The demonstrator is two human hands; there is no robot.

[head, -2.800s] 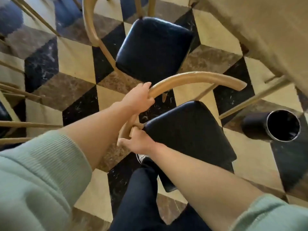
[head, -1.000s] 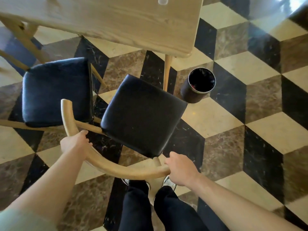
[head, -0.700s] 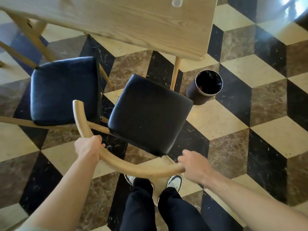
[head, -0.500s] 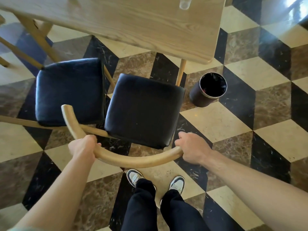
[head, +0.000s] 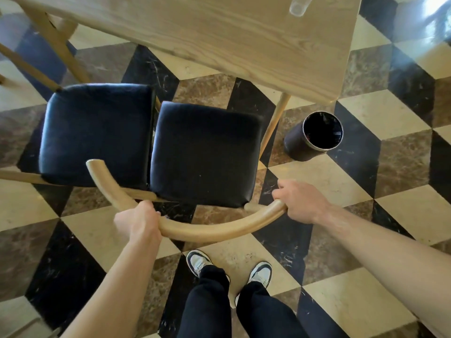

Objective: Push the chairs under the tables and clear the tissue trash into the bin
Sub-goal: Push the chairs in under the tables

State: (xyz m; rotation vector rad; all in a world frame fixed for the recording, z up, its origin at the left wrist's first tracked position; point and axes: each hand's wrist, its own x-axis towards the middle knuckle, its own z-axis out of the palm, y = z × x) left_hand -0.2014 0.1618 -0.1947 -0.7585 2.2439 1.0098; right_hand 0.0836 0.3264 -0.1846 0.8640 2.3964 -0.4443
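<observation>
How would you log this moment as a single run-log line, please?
step: pushing chair | left hand: grip on backrest | right hand: grip on backrest end | seat: not yet under table | bin: upright beside table leg

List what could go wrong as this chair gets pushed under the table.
1. The held chair's seat sits tight beside the neighbouring chair's seat; pushing straight in may scrape them together.
2. The table leg stands close by the seat's right edge and could catch it.
3. The left hand and right hand hold the curved backrest at different heights, so the push might skew.
</observation>
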